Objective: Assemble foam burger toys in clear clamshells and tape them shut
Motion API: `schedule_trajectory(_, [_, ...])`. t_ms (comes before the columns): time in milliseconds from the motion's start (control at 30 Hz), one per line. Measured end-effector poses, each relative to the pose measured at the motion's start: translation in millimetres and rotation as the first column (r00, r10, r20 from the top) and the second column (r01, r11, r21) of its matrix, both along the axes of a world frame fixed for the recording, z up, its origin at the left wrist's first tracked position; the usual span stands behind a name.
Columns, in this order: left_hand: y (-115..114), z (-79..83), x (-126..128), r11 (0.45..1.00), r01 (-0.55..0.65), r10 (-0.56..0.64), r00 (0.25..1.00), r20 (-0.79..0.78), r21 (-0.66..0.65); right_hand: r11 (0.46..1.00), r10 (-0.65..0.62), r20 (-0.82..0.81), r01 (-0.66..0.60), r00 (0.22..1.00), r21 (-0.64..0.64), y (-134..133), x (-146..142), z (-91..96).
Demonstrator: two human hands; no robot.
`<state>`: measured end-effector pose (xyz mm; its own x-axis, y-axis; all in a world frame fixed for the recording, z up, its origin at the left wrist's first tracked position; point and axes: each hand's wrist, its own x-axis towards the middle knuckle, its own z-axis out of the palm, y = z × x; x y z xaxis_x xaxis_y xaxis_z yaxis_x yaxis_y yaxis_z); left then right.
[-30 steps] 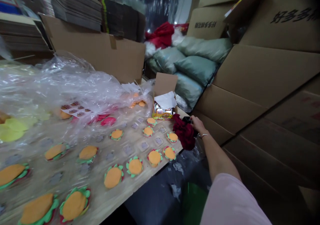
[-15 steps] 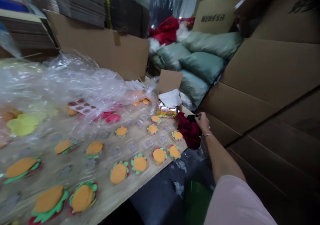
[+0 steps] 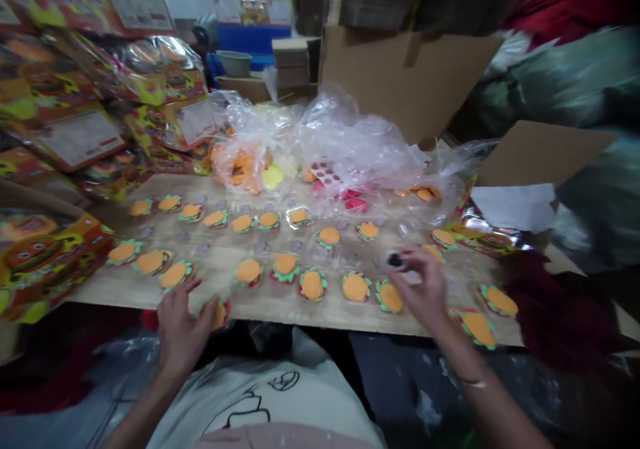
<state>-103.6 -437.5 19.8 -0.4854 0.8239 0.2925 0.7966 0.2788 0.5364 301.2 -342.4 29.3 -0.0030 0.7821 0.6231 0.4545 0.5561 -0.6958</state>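
Rows of small felt burgers (image 3: 285, 264), orange tops over green and red layers, lie on a wooden board (image 3: 280, 306). My left hand (image 3: 181, 326) rests at the board's near edge with fingers spread, touching a felt burger (image 3: 219, 312). My right hand (image 3: 420, 290) hovers over the board's right half, fingers pinched on a small dark round thing (image 3: 395, 260) that is blurred. A dark red cloth bundle (image 3: 555, 309) lies at the board's right end, apart from my right hand.
Crumpled clear plastic bags (image 3: 345, 146) with felt pieces lie at the back of the board. Packaged burger toys (image 3: 75, 136) pile up at the left. A small open carton (image 3: 530, 169) sits at the right; big cardboard (image 3: 405, 76) stands behind.
The view has swung left to face the board. My right hand left the dark red cloth and came over the board holding a small dark thing. My left hand came into view.
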Motion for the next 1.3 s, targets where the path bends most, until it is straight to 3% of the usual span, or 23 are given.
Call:
schedule_trajectory(67, [-3, 17.9, 26, 0.989, 0.132, -0.144, 0.948, 0.283, 0.059, 0.979, 0.203, 0.017, -0.203, 0.979, 0.006, -8, -67, -1.0])
schedule_trajectory(100, [-4, 27.0, 40, 0.969, 0.241, -0.231, 0.834, 0.501, 0.047, 0.954, 0.296, 0.025, -0.297, 0.955, 0.029, -12, -95, -1.9])
schedule_trajectory(167, [-3, 41.3, 62, 0.900, 0.422, -0.318, 0.458, 0.830, 0.111, 0.900, 0.433, 0.023, -0.434, 0.901, 0.044, -19, -137, -3.9])
schedule_trajectory(233, [-1, 47.0, 73, 0.874, 0.445, -0.286, 0.144, 0.947, 0.196, 0.860, 0.508, 0.015, -0.508, 0.861, 0.041, -25, -165, -5.8])
schedule_trajectory(267, [2, 46.6, 74, 0.872, 0.436, -0.269, 0.046, 0.962, 0.222, 0.848, 0.528, 0.018, -0.529, 0.849, 0.031, -27, -174, -6.6])
schedule_trajectory(300, [4, 44.4, 72, 0.875, 0.421, -0.258, -0.014, 0.966, 0.240, 0.838, 0.545, 0.029, -0.545, 0.838, 0.019, -28, -182, -7.3])
schedule_trajectory(367, [9, 36.7, 63, 0.880, 0.395, -0.258, -0.066, 0.964, 0.262, 0.818, 0.575, 0.048, -0.575, 0.817, -0.025, -28, -194, -7.9])
schedule_trajectory(567, [30, 17.4, 25, 0.920, 0.262, -0.294, -0.035, 0.955, 0.293, 0.737, 0.635, -0.047, -0.623, 0.771, -0.261, -15, -231, -4.3])
schedule_trajectory(700, [37, 12.5, 2, 0.916, 0.244, -0.337, 0.040, 0.941, 0.318, 0.710, 0.632, -0.129, -0.637, 0.764, -0.300, -12, -256, -2.4])
schedule_trajectory(767, [36, 9.2, -8, 0.914, 0.258, -0.349, 0.108, 0.931, 0.313, 0.711, 0.627, -0.140, -0.637, 0.766, -0.299, -15, -266, -3.0])
schedule_trajectory(900, [30, -2.1, -20, 0.935, 0.212, -0.343, 0.327, 0.880, 0.285, 0.784, 0.498, -0.169, -0.525, 0.851, -0.332, -23, -284, -9.8])
schedule_trajectory(1033, [31, -14.6, -26, 0.925, 0.266, -0.375, 0.532, 0.759, 0.271, 0.669, 0.437, -0.375, -0.574, 0.818, -0.472, -23, -299, -21.6])
schedule_trajectory(1133, [34, -19.4, -31, 0.924, 0.299, -0.381, 0.646, 0.662, 0.240, 0.606, 0.383, -0.503, -0.622, 0.775, -0.496, -20, -305, -27.8])
schedule_trajectory(1200, [34, -19.9, -33, 0.927, 0.299, -0.374, 0.683, 0.628, 0.227, 0.581, 0.353, -0.560, -0.645, 0.750, -0.497, -19, -308, -29.3])
schedule_trajectory(1300, [31, -20.4, -34, 0.931, 0.293, -0.364, 0.674, 0.643, 0.219, 0.564, 0.312, -0.612, -0.660, 0.727, -0.497, -23, -310, -30.7])
